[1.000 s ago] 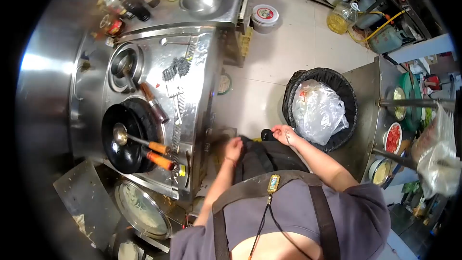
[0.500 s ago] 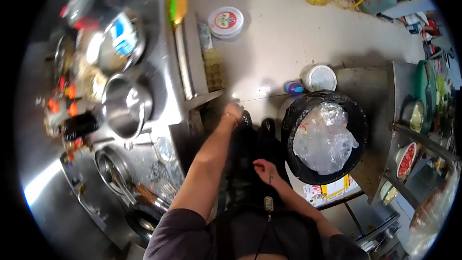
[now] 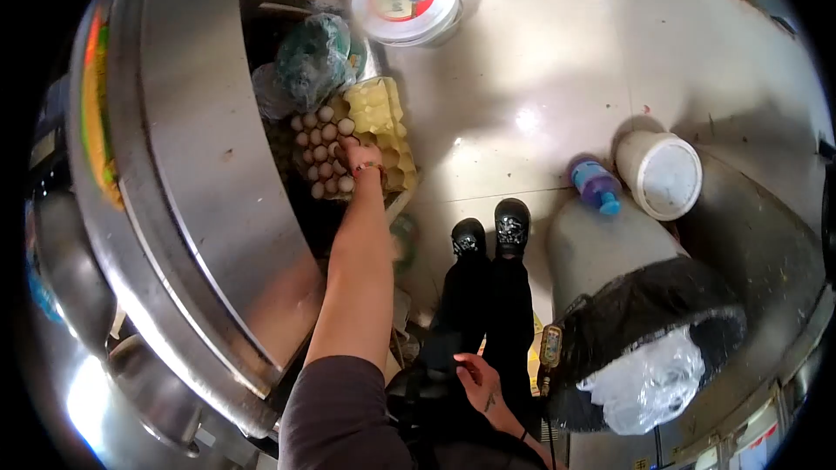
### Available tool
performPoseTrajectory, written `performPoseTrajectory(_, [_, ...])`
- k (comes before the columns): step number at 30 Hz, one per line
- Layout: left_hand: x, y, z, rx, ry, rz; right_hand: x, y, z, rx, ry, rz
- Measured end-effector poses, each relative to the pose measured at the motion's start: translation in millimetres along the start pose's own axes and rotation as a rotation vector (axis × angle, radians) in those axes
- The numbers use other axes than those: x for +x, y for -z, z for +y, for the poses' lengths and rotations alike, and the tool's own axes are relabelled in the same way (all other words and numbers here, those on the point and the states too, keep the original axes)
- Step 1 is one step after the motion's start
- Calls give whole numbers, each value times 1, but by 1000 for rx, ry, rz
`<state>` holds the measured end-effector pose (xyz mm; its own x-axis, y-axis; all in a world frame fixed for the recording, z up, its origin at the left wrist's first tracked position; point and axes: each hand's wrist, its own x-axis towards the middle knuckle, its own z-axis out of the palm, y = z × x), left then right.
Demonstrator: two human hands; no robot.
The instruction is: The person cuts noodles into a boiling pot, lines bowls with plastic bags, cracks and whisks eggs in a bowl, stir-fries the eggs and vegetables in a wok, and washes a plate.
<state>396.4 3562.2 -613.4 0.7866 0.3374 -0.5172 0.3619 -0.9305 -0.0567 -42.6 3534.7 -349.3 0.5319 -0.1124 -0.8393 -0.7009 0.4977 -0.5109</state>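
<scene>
- We reach our left hand (image 3: 360, 155) down among the eggs (image 3: 329, 132); its fingers are mostly hidden, so we cannot tell whether they grip one.
- The eggs sit in rows beside the metal counter (image 3: 205, 78), next to the yellow egg carton (image 3: 370, 106).
- A crumpled plastic bag (image 3: 313, 61) lies just beyond them, near the round white tub (image 3: 405, 2).
- We hold our right hand (image 3: 482, 387) in front of our dark trousers (image 3: 507, 322), fingers loosely bent, well apart from the eggs.
</scene>
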Motion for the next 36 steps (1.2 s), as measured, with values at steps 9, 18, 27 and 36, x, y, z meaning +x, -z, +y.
performPoseTrajectory(9, [12,19,0,31,17,115,21,-6,12,253,-69,53])
performPoseTrajectory(18, [84,-13,-8,91,-46,306,24,-4,12,522,-4,72])
performPoseTrajectory(27, [20,26,7,-345,-38,270,13,32,-43,-43,29,-344])
performPoseTrajectory(36, [-286,114,33,-1113,-330,-472,-55,74,-194,-107,558,343])
